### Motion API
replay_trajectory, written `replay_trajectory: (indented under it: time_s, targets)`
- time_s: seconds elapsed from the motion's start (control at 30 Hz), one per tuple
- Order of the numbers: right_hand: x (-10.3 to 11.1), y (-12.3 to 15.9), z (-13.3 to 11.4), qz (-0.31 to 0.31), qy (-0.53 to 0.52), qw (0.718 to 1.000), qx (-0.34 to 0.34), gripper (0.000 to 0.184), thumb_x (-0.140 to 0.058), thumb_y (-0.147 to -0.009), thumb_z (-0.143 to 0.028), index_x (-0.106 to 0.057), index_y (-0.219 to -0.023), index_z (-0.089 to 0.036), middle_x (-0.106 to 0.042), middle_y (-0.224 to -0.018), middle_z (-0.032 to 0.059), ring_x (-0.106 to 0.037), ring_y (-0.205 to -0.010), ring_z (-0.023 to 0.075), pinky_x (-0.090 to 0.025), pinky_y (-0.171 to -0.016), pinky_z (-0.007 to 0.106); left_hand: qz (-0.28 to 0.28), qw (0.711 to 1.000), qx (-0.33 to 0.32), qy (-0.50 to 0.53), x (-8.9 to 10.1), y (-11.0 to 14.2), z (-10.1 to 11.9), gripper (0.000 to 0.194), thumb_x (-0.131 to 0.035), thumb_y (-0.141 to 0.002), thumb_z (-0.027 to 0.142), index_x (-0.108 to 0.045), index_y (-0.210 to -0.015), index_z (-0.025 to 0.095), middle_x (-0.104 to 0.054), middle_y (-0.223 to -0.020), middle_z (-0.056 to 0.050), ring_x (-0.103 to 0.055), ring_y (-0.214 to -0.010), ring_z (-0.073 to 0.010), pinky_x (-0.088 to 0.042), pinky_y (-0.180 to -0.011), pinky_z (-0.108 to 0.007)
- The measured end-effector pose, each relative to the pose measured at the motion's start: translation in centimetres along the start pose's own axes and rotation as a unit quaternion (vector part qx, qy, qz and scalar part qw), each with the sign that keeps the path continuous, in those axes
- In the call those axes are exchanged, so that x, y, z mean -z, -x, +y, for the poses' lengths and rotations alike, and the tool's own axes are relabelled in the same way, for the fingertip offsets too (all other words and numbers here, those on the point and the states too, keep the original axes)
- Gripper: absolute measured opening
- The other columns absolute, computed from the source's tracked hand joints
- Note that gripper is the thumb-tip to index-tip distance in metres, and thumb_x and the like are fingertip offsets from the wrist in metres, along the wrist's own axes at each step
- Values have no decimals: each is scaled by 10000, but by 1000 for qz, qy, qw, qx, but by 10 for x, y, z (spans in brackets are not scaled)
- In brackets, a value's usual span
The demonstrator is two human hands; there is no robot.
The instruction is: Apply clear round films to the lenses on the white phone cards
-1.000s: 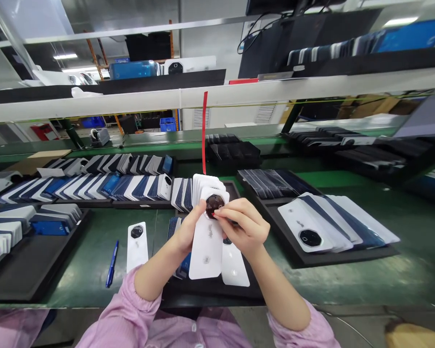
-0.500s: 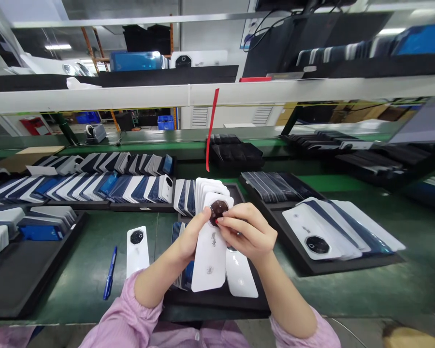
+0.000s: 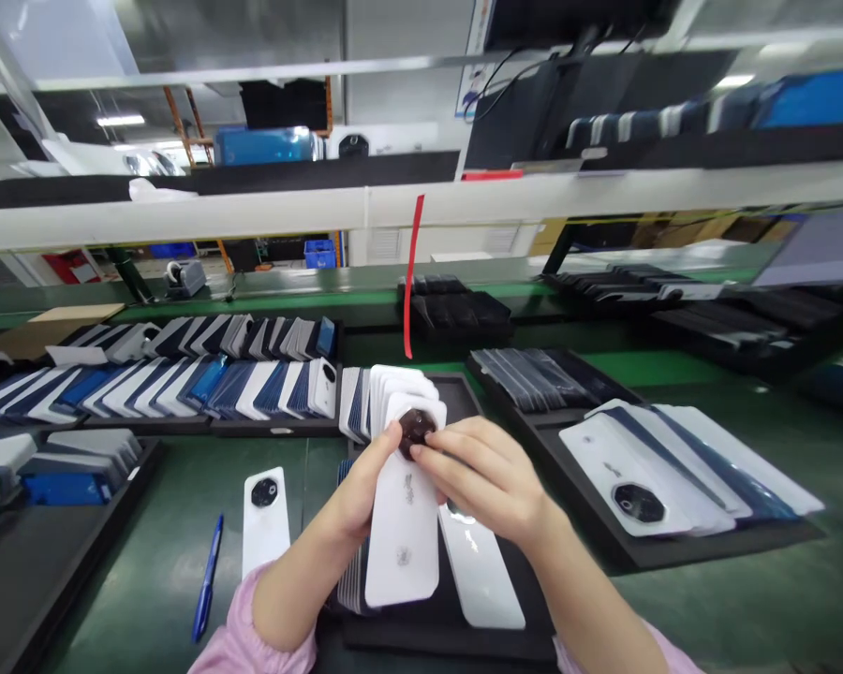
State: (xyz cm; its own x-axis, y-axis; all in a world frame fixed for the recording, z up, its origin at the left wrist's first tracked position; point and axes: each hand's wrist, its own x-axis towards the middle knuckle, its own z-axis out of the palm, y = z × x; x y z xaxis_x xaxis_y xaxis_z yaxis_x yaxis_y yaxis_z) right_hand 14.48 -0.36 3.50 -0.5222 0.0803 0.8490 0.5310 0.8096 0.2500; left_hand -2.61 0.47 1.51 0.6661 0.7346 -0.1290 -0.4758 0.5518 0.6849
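I hold a white phone back cover upright in front of me, its dark round camera window at the top. My left hand is closed on its left edge, the thumb beside the window. My right hand has its fingertips pressed together at the window's right side, touching it; anything small pinched there is hidden. Below it, a second white phone back cover lies on a black tray. Another white phone back cover lies on the green bench left of my left forearm.
A blue pen lies on the bench at left. Trays of stacked covers stand behind it. On the right, a black tray holds several overlapping covers. A red strip hangs from the shelf rail.
The right fingers have shifted slightly left and down over the camera window, and the hand lies flatter. The left hand keeps its hold. The whole view has tilted up a little.
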Motion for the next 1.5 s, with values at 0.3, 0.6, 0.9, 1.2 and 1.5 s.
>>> replay_trajectory:
  time_s: [0.3, 0.6, 0.9, 1.2, 1.5]
  targets:
    - [-3, -9, -27, -24, 155, 985, -72, 375, -390, -1022, -290, -730, -1137, -182, -735, -951, 94, -657, -885, 224, -455, -695, 384, -23, 998, -37, 47, 15, -6, 2, 547, -686, -780, 578, -754, -1113, 149, -750, -1061, -146, -668, -1118, -330, -521, -961, -391]
    - [-4, -5, -42, -47, 72, 994, -65, 451, -328, -1049, -403, -693, -1119, -149, -673, -962, 102, -606, -865, 194, -470, -761, 355, 44, 993, -90, 69, 12, 10, 19, 511, -662, -823, 462, -720, -1139, 65, -764, -958, -159, -711, -996, -308, -516, -943, -375]
    - [1, -11, -45, -132, 141, 981, -19, 520, -539, -898, -640, -632, -1299, -323, -671, -1291, 89, -631, -1171, 290, -576, -897, 432, 134, 976, -114, 128, -2, 11, 26, 483, -562, -929, 360, -622, -1301, 59, -750, -1086, -178, -693, -1089, -315, -498, -1032, -430]
    - [35, -29, -25, -135, 134, 981, 44, 227, -542, -985, -299, -748, -1064, -353, -770, -1089, -12, -733, -1031, 213, -619, -653, 258, 166, 963, -133, 164, 4, -4, 24, 500, -625, -894, 204, -549, -1380, 114, -750, -1087, -158, -727, -1008, -311, -529, -984, -447]
    - [100, -43, 33, -56, -31, 997, 33, 254, -526, -995, -245, -708, -1166, -289, -762, -1110, -5, -745, -941, 150, -604, -773, 191, 122, 967, -113, 195, 9, -15, 37, 362, -589, -916, 332, -646, -1181, 92, -725, -869, -131, -708, -755, -237, -566, -830, -403]
